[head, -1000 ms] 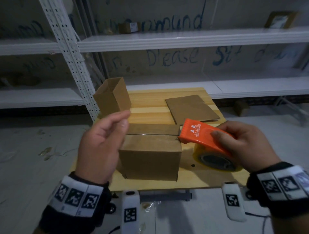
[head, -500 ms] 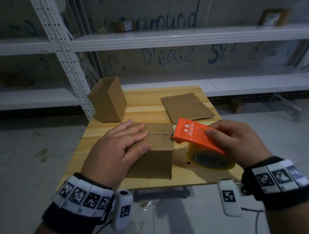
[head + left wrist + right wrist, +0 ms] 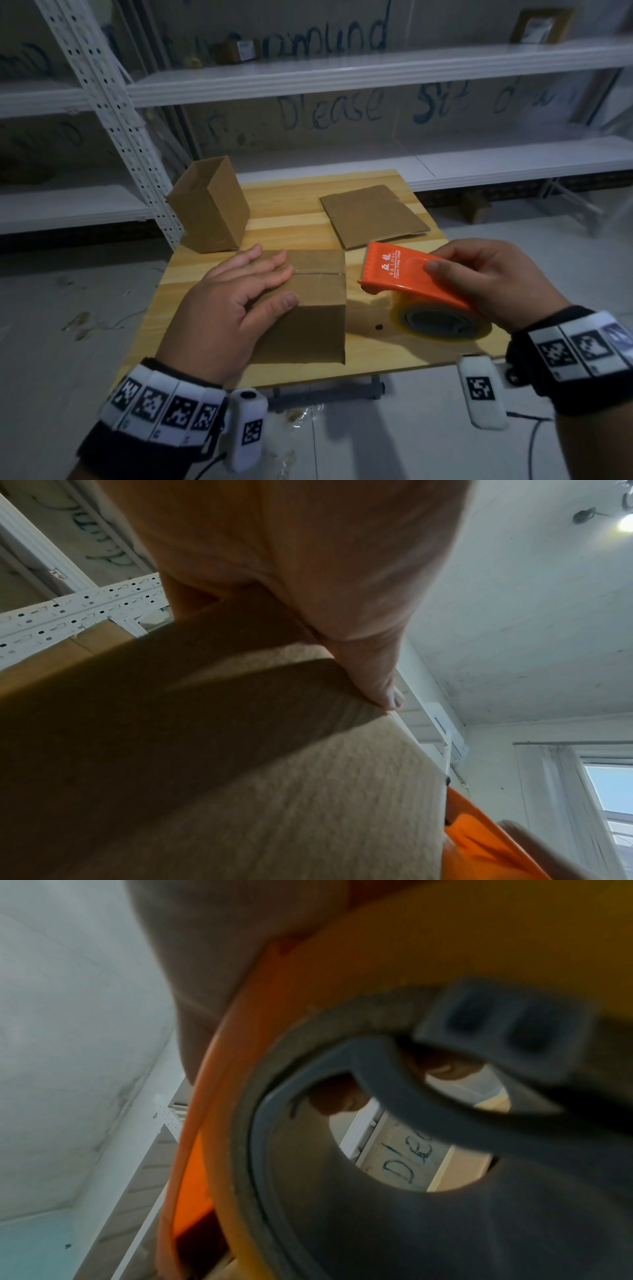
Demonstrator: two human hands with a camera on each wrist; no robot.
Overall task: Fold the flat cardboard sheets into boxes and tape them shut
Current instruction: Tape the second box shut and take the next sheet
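A closed cardboard box (image 3: 315,329) stands at the front of the wooden table (image 3: 298,229), with tape along its top seam. My left hand (image 3: 236,301) lies flat on the box top, fingers straight over the seam, thumb at the front edge; the left wrist view shows the thumb (image 3: 380,685) on the box (image 3: 274,791). My right hand (image 3: 486,277) grips an orange tape dispenser (image 3: 411,277) just right of the box, its toothed edge near the box's top corner. The right wrist view is filled by the dispenser (image 3: 212,1123) and its tape roll (image 3: 394,1218).
An open cardboard box (image 3: 209,205) stands at the table's back left. A flat cardboard sheet (image 3: 373,216) lies at the back right. White metal shelving (image 3: 342,72) runs behind the table. A cable (image 3: 534,445) trails on the floor at the right.
My left hand came down from the air onto the box top and now lies flat there. The dispenser has drawn slightly away from the box's right corner.
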